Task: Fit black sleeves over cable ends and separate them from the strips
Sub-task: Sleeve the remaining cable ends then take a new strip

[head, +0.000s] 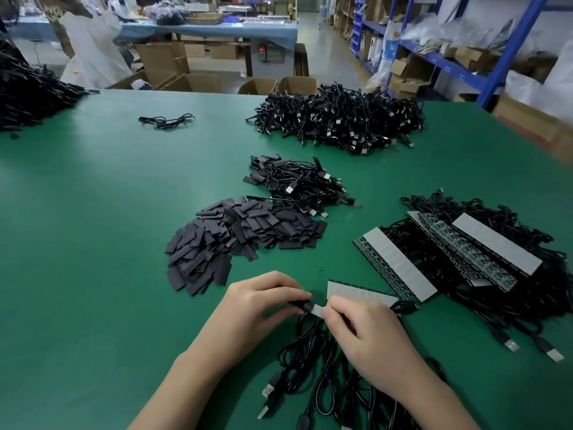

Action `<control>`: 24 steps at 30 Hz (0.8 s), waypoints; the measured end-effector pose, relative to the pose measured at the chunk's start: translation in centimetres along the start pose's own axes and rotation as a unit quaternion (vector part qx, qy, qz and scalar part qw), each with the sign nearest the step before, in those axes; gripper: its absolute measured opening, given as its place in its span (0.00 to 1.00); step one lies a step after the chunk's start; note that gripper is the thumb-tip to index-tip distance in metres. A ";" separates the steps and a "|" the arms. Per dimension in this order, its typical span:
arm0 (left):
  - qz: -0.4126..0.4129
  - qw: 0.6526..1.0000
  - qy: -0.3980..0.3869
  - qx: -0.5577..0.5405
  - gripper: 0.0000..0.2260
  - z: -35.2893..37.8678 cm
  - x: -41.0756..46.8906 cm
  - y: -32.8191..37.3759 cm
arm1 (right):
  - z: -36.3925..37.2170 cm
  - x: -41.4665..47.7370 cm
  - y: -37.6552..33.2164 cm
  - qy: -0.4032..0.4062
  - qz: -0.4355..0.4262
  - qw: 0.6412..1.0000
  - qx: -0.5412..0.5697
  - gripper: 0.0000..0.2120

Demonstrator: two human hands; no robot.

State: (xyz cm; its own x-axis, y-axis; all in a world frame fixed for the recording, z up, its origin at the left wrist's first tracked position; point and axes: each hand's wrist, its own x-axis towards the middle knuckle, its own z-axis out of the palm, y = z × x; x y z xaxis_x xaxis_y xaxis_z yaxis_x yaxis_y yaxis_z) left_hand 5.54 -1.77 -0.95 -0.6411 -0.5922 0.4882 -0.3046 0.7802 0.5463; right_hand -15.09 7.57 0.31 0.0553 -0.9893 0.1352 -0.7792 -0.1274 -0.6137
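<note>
Just left of the strip [356, 293], the left hand [263, 302] is pinching a sleeve [305, 305] with its fingers [297, 293]. The right hand [369, 333] is pinching the cable end [317, 310]. If it is pulling crooked, the sleeve may slip off.

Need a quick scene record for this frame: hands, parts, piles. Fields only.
left hand: pinches black sleeve
right hand: pinches grey cable end, which meets the sleeve
nearest strip: flat on green table, just beyond the hands
loose sleeves pile: beyond left hand
small cable pile: behind the loose sleeves
stacked strips: right side, on tangled cables
large cable heap: far table edge
</note>
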 end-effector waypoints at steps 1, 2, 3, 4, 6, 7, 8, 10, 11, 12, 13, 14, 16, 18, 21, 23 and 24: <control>-0.001 1.000 -0.006 -0.003 0.09 -0.1 0.0 0.0 | -0.1 0.0 0.0 -0.001 0.004 1.000 0.010 0.20; -0.002 1.000 -0.011 -0.007 0.09 -0.1 0.0 -0.1 | -0.1 0.0 0.1 -0.003 0.008 1.000 0.019 0.20; -0.004 1.000 -0.014 -0.010 0.09 -0.1 0.0 -0.1 | -0.2 0.1 0.2 -0.005 0.011 0.999 0.029 0.20; -0.006 1.000 -0.017 -0.013 0.09 -0.1 0.0 -0.1 | -0.2 0.1 0.2 -0.006 0.014 0.999 0.036 0.21; -0.008 1.000 -0.024 -0.017 0.09 -0.2 0.0 -0.2 | -0.3 0.2 0.2 -0.006 0.015 0.999 0.045 0.21; -0.010 0.999 -0.025 -0.019 0.10 -0.2 0.0 -0.2 | -0.3 0.2 0.2 -0.006 0.015 0.999 0.047 0.21; -0.011 0.999 -0.026 -0.023 0.10 -0.1 0.0 -0.3 | -0.3 0.2 0.2 -0.006 0.014 0.999 0.045 0.21; -0.014 0.999 -0.029 -0.034 0.10 -0.1 -0.1 -0.2 | -0.2 0.1 0.1 -0.007 0.009 0.999 0.033 0.21; -0.014 0.999 -0.031 -0.038 0.10 0.0 -0.1 -0.2 | -0.2 0.1 0.1 -0.008 0.007 1.000 0.025 0.20; -0.013 0.999 -0.033 -0.039 0.10 0.2 -0.1 -0.1 | -0.2 0.0 0.1 -0.011 0.005 1.000 0.018 0.20; -0.011 0.999 -0.034 -0.038 0.10 0.3 -0.1 0.0 | -0.1 0.0 0.1 -0.013 0.003 1.000 0.013 0.19; -0.011 0.999 -0.033 -0.036 0.10 0.4 -0.1 0.0 | -0.2 0.0 0.1 -0.014 0.002 1.000 0.013 0.17; -0.016 0.999 -0.027 -0.032 0.10 0.3 -0.1 -0.1 | -0.3 0.0 0.1 -0.010 -0.003 0.999 0.039 0.12; -0.023 0.999 -0.017 -0.031 0.10 0.2 0.0 -0.2 | -0.6 0.1 0.2 -0.001 -0.004 0.997 0.074 0.05; -0.027 0.999 -0.005 -0.033 0.09 0.1 -0.1 -0.2 | -1.0 0.0 0.7 0.015 -0.012 0.994 0.103 0.11; -0.024 0.999 -0.001 -0.028 0.09 0.1 -0.1 -0.1 | -1.2 0.0 0.9 0.019 -0.001 0.993 0.113 0.12; -0.023 0.999 -0.001 -0.026 0.09 0.2 -0.1 -0.1 | -1.2 -0.1 1.0 0.020 0.006 0.993 0.120 0.12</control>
State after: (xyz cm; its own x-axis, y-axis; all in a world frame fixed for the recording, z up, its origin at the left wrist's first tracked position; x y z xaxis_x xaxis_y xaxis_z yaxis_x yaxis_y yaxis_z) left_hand 5.50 -1.80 -1.16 -0.6282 -0.6266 0.4612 -0.2959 0.7407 0.6032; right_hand -16.64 7.59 0.65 0.0175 -0.9879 0.1543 -0.6089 -0.1329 -0.7821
